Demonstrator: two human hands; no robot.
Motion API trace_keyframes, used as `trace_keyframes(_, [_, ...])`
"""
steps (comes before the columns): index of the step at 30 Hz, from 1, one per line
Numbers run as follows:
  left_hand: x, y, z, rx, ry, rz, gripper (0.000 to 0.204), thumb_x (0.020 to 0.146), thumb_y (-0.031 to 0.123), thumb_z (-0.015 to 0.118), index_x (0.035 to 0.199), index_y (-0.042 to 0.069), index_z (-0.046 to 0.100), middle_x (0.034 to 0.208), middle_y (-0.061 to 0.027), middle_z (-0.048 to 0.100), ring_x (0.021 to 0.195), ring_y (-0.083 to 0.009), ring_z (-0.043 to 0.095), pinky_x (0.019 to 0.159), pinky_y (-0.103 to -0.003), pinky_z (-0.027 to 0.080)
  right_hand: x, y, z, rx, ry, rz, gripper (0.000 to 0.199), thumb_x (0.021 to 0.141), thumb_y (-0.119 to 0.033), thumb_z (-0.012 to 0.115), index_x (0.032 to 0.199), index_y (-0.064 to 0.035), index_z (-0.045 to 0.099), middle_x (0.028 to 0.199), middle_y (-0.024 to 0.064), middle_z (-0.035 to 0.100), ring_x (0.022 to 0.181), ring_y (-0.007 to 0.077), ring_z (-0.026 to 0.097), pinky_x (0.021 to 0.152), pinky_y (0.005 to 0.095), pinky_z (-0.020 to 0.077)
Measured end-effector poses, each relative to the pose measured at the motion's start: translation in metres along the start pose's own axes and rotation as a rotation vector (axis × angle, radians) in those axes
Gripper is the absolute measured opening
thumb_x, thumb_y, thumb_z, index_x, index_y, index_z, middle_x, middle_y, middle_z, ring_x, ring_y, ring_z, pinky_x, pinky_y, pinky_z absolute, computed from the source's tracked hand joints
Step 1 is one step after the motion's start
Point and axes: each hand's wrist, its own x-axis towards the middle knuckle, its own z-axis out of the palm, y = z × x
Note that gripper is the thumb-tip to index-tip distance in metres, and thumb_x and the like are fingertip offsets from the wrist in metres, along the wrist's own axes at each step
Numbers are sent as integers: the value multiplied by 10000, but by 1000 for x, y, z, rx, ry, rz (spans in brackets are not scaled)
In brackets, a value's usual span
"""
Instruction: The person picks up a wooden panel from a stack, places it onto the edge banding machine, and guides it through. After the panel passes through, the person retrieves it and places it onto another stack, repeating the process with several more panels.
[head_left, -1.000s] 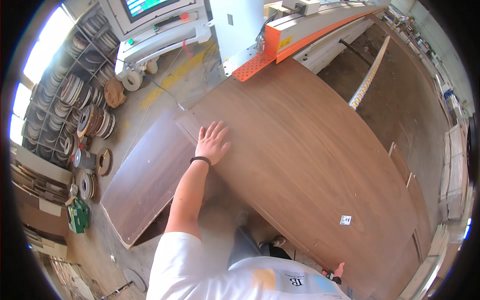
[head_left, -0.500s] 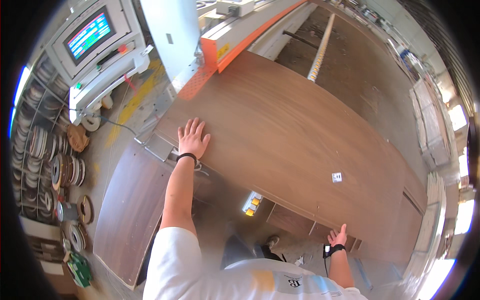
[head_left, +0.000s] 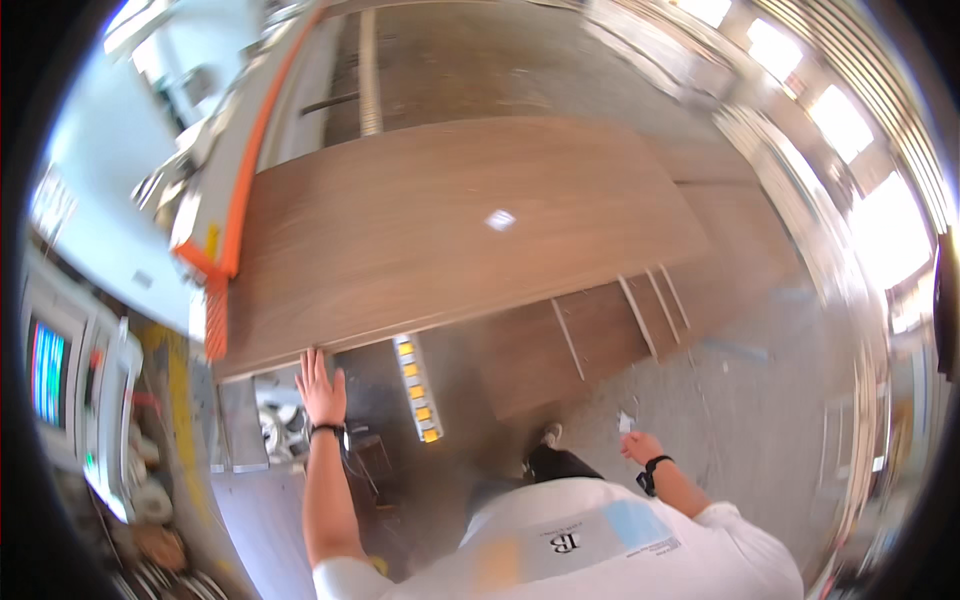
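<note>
A large brown wood-grain panel (head_left: 450,240) lies flat on the machine, with a small white label (head_left: 500,220) on its top. My left hand (head_left: 321,390) is open, fingers stretched out, the fingertips touching the panel's near left edge. My right hand (head_left: 642,450) is off the panel, held low over the floor with its fingers loosely curled in. Nothing shows in the right hand, though motion smears it a little. Both wrists wear black bands.
An orange-edged machine beam (head_left: 258,150) runs along the panel's left end. A roller strip with yellow wheels (head_left: 418,390) sits under the near edge. Brown boards (head_left: 600,330) with pale edges lie below the panel. A control screen (head_left: 47,370) stands at far left.
The view has swung to the right. My right hand has come away from the panel's near edge and curled. My left hand has slid from the panel's top back to its near edge.
</note>
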Motion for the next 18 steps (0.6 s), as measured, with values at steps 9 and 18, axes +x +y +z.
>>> trace_keyframes(9, [-170, 180, 6, -1231, -245, -569, 162, 1011, 130, 597, 1100, 13, 665, 848, -43, 682, 715, -102, 620, 664, -241, 512, -57, 164, 5, 247, 59, 352, 293, 977, -273, 545, 955, -52, 737, 807, 73, 753, 669, 160, 709, 600, 323, 555])
trace_keyframes(18, [-144, 300, 28, -578, -914, 98, 300, 972, 251, 615, 1187, 51, 678, 1066, -127, 728, 981, -240, 689, 880, -359, 544, 18, 144, -20, 159, 163, 333, 448, 929, -439, 529, 837, -61, 751, 760, 98, 745, 675, 221, 716, 672, 376, 550])
